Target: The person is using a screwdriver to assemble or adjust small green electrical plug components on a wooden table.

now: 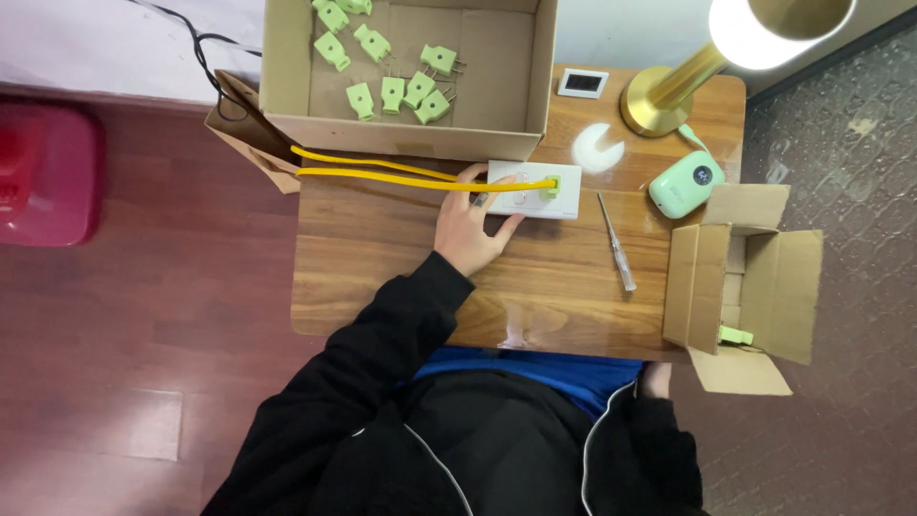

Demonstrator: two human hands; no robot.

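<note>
White socket panel point(533, 189) lies flat on the desk point(382, 277) under the left grip point(470, 222), fingers spread apart and pressing its near-left part, not clamped; a green plug point(551, 185) sits in it past the fingertips, its yellow cable point(382, 170) running off to the grip's left. Right grip point(655, 379) is at the desk edge by the small open carton point(755, 277), mostly hidden, can't tell its state. Screwdriver point(617, 245) lies right of the left grip; box of green plugs point(406, 72) beyond it.
</note>
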